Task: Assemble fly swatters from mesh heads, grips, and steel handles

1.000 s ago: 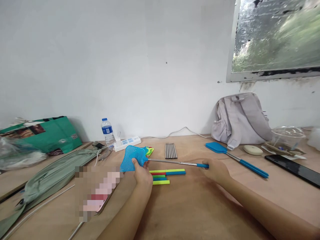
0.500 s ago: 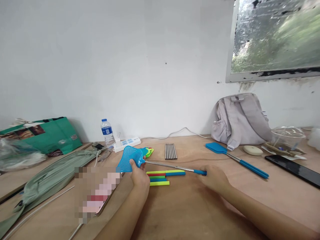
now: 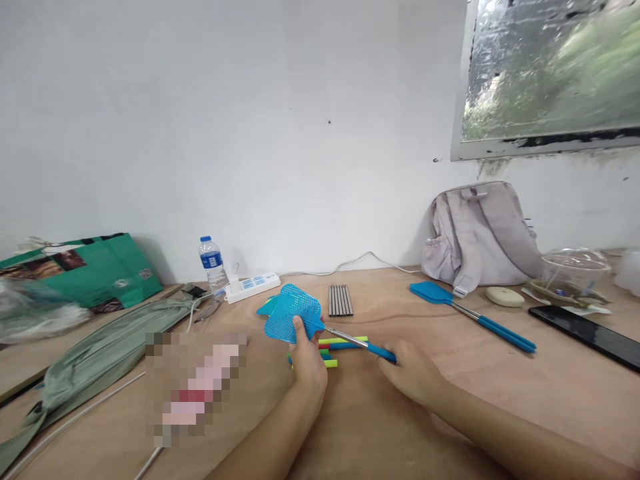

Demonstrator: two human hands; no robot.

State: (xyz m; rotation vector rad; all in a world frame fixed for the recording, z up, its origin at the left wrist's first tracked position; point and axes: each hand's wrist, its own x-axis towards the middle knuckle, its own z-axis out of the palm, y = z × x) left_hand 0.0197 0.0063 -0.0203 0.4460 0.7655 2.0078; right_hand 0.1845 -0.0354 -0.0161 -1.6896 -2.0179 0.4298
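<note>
A blue fly swatter (image 3: 295,312) with a perforated head and a thin metal rod is held in both hands above the table. My left hand (image 3: 307,360) pinches the head near its neck, thumb on top. Closed around the blue grip end is my right hand (image 3: 413,370). Under the swatter lie several coloured handle tubes (image 3: 345,343) in yellow, red, blue and green, partly hidden by my left hand. Behind the held head, more swatter heads (image 3: 267,306) show only in part. Beyond them, several metal rods (image 3: 341,301) lie side by side.
Blue swatters (image 3: 475,317) lie at right, near a grey backpack (image 3: 480,233), a white case (image 3: 505,297) and a black phone (image 3: 585,333). On the left are a power strip (image 3: 253,287), a water bottle (image 3: 213,260), a green bag (image 3: 90,273) and a blurred-out patch.
My left hand has moved right with the swatter head, and my right hand has come left and slightly down. The rod between them shows shorter than before.
</note>
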